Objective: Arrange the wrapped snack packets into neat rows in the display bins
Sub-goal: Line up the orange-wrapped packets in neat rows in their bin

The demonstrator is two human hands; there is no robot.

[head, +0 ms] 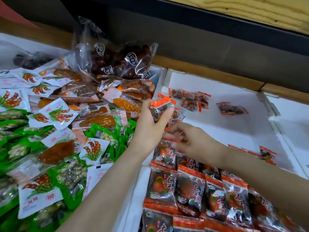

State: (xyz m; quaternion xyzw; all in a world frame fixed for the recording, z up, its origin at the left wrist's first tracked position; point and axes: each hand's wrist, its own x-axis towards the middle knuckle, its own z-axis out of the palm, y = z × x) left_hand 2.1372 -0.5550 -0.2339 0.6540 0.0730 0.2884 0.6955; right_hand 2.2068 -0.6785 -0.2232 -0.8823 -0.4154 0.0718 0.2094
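Observation:
My left hand point(148, 121) grips a small stack of orange-edged dark snack packets point(158, 109) above the left wall of a white foam bin point(234, 118). My right hand point(189, 139) reaches in from the right, blurred, its fingers touching a packet just under that stack; whether it pinches one is unclear. Rows of the same orange packets point(192, 190) lie overlapped in the bin's near part. A few packets point(190, 99) sit at the bin's far left, one point(231, 108) lies alone mid-bin, another point(267, 154) at the right.
The bin on the left point(140, 190) is heaped with white, green and clear orange snack packets point(55, 128). A big clear bag of dark red fruit point(117, 59) leans at its back. Another white bin point(294, 114) lies at the right. A dark shelf wall runs behind.

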